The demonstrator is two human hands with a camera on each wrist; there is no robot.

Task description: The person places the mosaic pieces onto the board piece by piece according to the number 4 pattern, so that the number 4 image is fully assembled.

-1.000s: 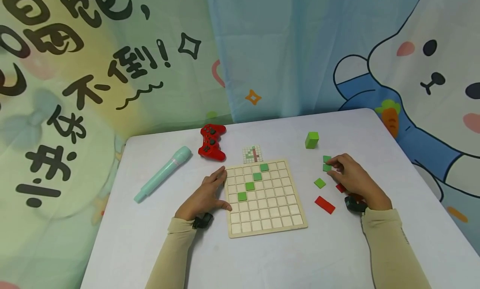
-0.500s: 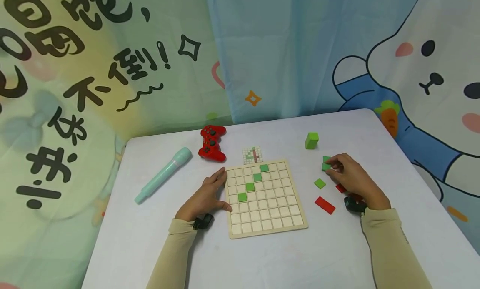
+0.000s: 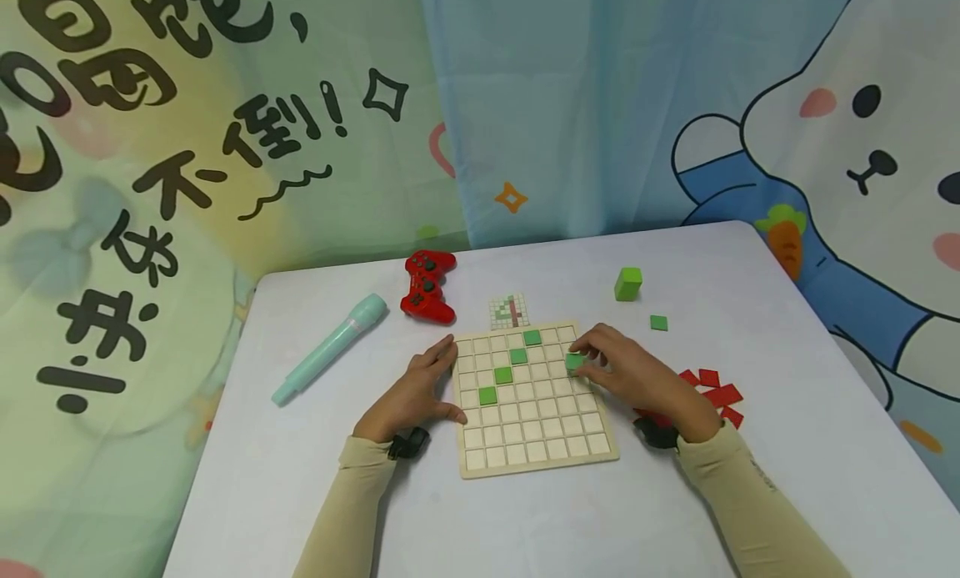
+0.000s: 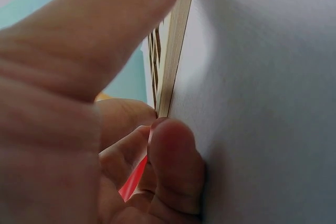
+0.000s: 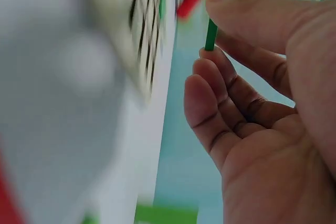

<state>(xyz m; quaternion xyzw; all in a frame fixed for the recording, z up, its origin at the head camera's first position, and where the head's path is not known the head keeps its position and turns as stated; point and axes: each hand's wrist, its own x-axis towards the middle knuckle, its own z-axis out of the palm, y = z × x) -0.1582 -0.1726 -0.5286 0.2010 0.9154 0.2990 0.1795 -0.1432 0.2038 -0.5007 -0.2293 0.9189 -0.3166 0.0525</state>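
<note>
A wooden grid board (image 3: 534, 459) lies on the white table with three green tiles (image 3: 518, 356) in a diagonal. My left hand (image 3: 420, 390) rests flat against the board's left edge (image 4: 173, 51), fingers straight. My right hand (image 3: 626, 374) is over the board's right side and pinches a green tile (image 3: 574, 361) between thumb and fingers. The right wrist view shows that green tile (image 5: 211, 30) edge-on in the pinch. A small pattern card (image 3: 509, 311) lies just behind the board.
A loose green tile (image 3: 658, 323) and a green cube (image 3: 627, 283) sit at the back right. Several red tiles (image 3: 716, 393) lie right of the board. A red game controller (image 3: 427, 286) and a mint toy microphone (image 3: 330, 347) lie at the left.
My right hand has carried a green tile leftward from the pile at the right to above the board's right columns. The left hand has stayed put.
</note>
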